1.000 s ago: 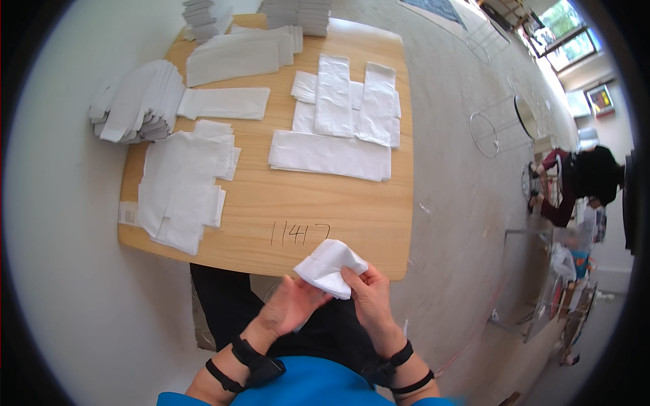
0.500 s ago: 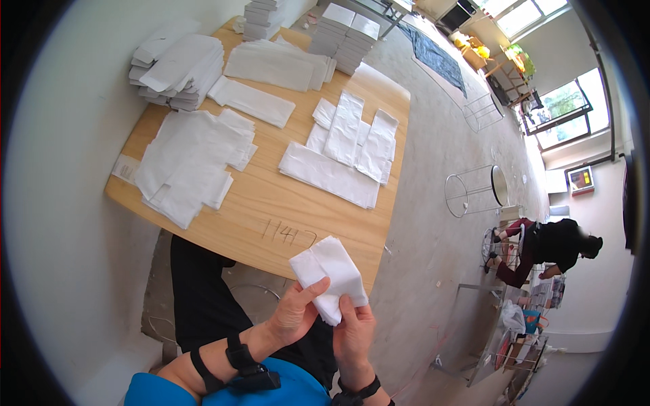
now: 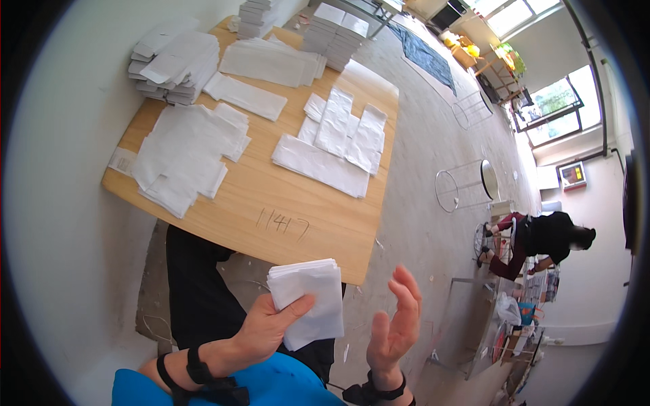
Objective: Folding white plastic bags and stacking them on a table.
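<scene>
In the head view, the left hand is clamped on a folded, rectangular packet of thin white paper, its thumb pressed across the upper face and its fingers hidden underneath. The packet is held in front of the body, over the near edge of a pale wooden table with rounded corners. The right hand is raised beside the packet, apart from it, with thumb and fingers spread from each other. A black strap circles the left wrist.

On the table's left part lies an overlapping spread of flat white paper pieces, and beyond it stands a thick stack of folded white pieces. A long, flat white paper strip lies next to that stack, near a fanned row of long white sheets. Toward the right edge, two narrow white paper packets rest across other pieces, just beyond a wide white paper bundle. Blocky white stacks stand at the far end. Farther off to the right is a person in a black top and dark red trousers.
</scene>
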Motion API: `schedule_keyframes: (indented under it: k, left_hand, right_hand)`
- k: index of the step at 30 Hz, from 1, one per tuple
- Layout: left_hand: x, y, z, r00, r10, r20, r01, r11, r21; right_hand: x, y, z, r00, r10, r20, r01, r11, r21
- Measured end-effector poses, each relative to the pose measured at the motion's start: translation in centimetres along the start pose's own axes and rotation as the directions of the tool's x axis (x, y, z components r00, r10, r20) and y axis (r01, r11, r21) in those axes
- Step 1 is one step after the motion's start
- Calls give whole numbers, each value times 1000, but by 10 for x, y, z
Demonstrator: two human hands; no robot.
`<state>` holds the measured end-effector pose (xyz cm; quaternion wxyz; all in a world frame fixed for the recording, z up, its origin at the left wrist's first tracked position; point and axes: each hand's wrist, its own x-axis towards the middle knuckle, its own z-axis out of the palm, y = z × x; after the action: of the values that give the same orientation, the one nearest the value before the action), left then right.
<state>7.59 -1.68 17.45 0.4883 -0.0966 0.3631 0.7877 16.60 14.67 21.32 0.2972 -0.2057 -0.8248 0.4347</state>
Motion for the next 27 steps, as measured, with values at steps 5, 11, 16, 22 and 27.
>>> schedule_keyframes:
  k: [5,11,16,22,27]
  left_hand:
    - [-15,0,-1,977,-211,32,210,978,13]
    - [-18,-1,0,942,-332,57,334,942,-26]
    - [-11,-8,-4,962,-266,64,266,964,14]
    - [-8,-6,-5,970,-241,43,234,965,121]
    - [-5,-7,-8,973,-227,45,222,970,95]
  right_hand:
    - [28,-17,12,950,-48,310,93,987,-132]
    - [16,-1,17,942,-95,322,92,995,25]
    - [-3,1,9,884,-395,251,457,843,-283]
    - [-34,8,-7,742,-556,375,668,564,-485]
    - [-26,5,-4,766,-524,373,643,639,-422]
